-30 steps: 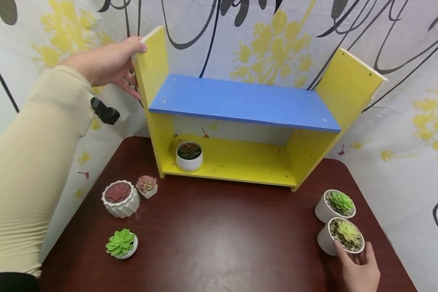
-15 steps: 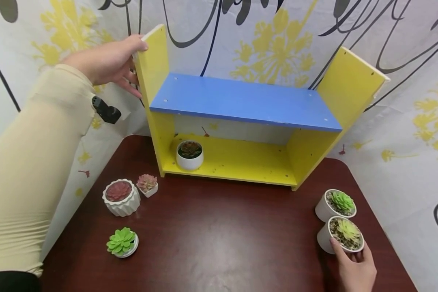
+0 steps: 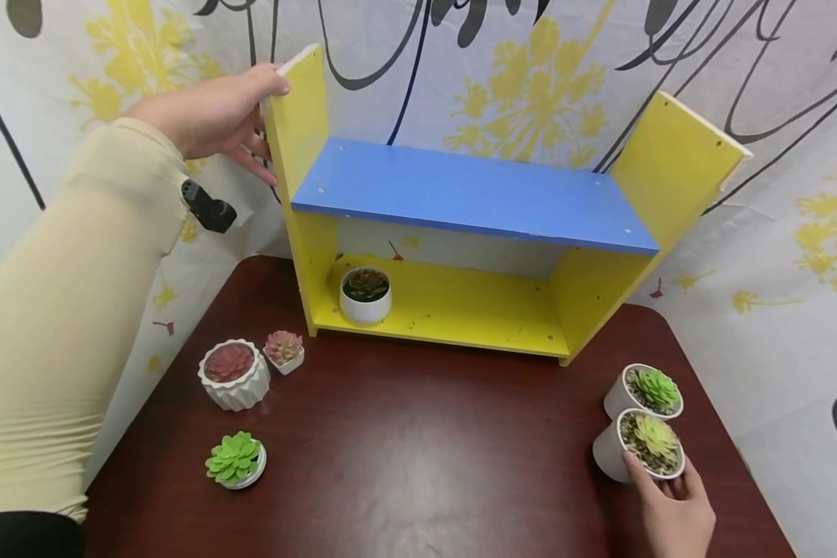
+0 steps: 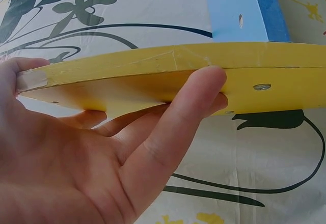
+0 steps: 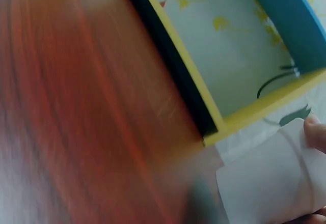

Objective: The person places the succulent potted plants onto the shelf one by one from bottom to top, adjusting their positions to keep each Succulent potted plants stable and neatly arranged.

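Observation:
At the top of the shelf unit's yellow left side panel (image 3: 298,116), my left hand (image 3: 226,112) holds the board. Its thumb hooks over the top edge, and its fingers (image 4: 170,132) lie along the outer face in the left wrist view. My right hand (image 3: 676,511) grips the rim of a white pot (image 3: 610,452) with a pale yellow-green succulent (image 3: 654,435). The pot leans; whether its base touches the table cannot be told. In the right wrist view the white pot (image 5: 267,178) shows side-on, with a fingertip at its rim. Behind it stands another white pot with a green succulent (image 3: 656,387).
A white pot with a dark succulent (image 3: 366,306) sits at the left of the yellow lower shelf (image 3: 467,310), below the blue shelf (image 3: 470,190). On the table's left are a fluted white pot (image 3: 240,387), a small pink succulent (image 3: 284,349) and a bright green succulent (image 3: 233,457).
My right hand and the pot it holds have shifted slightly left and up in the head view. The left hand keeps its place on the side panel.

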The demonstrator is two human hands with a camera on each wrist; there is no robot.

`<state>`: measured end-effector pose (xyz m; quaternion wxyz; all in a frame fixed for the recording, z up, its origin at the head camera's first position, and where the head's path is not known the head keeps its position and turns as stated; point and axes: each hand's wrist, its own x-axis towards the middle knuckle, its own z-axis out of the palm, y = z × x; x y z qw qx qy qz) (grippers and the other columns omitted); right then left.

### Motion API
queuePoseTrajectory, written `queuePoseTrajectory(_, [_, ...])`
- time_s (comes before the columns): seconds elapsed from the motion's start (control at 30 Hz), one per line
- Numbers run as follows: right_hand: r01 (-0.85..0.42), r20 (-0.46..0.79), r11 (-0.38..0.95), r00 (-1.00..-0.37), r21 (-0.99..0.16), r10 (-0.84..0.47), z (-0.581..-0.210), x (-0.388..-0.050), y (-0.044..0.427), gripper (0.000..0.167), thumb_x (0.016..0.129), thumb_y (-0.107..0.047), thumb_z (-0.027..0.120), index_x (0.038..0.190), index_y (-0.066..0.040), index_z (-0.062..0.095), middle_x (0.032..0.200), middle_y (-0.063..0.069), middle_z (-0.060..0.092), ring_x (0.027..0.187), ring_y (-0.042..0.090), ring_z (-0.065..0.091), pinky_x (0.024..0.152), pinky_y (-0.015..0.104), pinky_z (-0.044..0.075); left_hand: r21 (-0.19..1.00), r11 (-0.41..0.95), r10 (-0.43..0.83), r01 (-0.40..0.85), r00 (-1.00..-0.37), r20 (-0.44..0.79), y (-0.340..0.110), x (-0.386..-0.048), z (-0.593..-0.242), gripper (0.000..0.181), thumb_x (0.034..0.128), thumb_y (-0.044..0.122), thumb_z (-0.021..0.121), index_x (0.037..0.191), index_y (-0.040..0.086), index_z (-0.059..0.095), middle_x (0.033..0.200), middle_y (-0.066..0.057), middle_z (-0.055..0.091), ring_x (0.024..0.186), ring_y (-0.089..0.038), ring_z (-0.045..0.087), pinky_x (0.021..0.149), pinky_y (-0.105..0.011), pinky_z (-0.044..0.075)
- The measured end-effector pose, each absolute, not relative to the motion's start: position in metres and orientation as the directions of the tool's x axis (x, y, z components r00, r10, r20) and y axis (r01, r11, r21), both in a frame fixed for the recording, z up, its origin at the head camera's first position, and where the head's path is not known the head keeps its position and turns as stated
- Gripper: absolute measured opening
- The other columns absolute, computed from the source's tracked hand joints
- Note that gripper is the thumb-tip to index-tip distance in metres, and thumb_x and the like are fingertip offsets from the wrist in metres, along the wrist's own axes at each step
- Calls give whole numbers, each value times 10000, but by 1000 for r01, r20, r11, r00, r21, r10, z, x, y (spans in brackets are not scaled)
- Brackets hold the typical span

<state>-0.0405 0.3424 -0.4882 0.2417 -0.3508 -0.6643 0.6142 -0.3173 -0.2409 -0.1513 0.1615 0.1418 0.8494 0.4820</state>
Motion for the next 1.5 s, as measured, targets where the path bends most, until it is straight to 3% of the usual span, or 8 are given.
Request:
queuePoseTrajectory(0.13, [178,-69,72,-677,-981,733,-474,-42,327,861,890,-157,934,1621,-68,488,1625,242,457,1361,43,567,898,33,473,866,490,397,94,-909,-126,-242,-316,-152,484,1144,544,212,1577,351,115,1589,-185,346,1387,-527,534,885,-557,647])
queuePoseTrajectory(0.23, [180,-53,110,-714,-978,698,-462,-45,317,880,895,-157,930,1635,-70,464,1615,278,453,1361,66,571,891,37,482,867,488,398,99,-909,-121,-242,-316,-152,476,1142,538,212,1570,349,122,1581,-183,352,1384,-531,536,887,-562,646])
queuePoseTrajectory(0.37, [104,-42,62,-772,-993,635,-442,-56,304,842,889,-67,919,1618,-119,501,1548,194,557,1306,95,611,875,88,537,864,493,396,105,-911,-115,-241,-315,-152,472,1142,535,208,1568,350,123,1583,-188,354,1392,-532,532,890,-566,643])
queuePoseTrajectory(0.53, [-47,87,87,-841,-995,533,-422,-85,285,762,878,7,905,1555,-113,576,1442,127,623,1291,145,626,924,135,554,857,504,385,104,-915,-116,-240,-315,-151,471,1144,539,201,1565,344,122,1600,-197,345,1396,-531,531,888,-558,646])
queuePoseTrajectory(0.63, [-83,150,164,-878,-983,455,-416,-104,276,737,894,-43,908,1552,-130,587,1452,122,629,1296,149,620,936,132,542,856,507,382,99,-916,-121,-238,-315,-150,464,1146,539,198,1558,341,120,1608,-199,338,1399,-531,528,886,-547,649])
queuePoseTrajectory(0.87, [-88,165,265,-945,-960,284,-418,-154,253,695,949,-223,887,1564,-144,575,1440,132,651,1236,123,645,909,143,551,858,502,382,107,-918,-110,-237,-315,-152,467,1144,535,192,1569,353,124,1593,-196,354,1386,-517,544,883,-546,650])
queuePoseTrajectory(1.2, [-88,141,248,-969,-965,204,-447,-217,228,729,957,-225,880,1562,-18,531,1432,195,650,1301,248,622,910,142,541,856,508,355,96,-929,-106,-240,-315,-158,504,1144,567,203,1602,362,149,1563,-175,388,1346,-492,579,875,-524,656])
queuePoseTrajectory(1.5, [-72,109,168,-968,-983,226,-466,-236,221,780,946,-147,882,1593,-2,472,1503,208,591,1359,259,574,956,163,516,857,504,355,111,-931,-89,-239,-314,-159,506,1145,562,204,1607,365,144,1569,-188,398,1350,-483,581,891,-542,648])
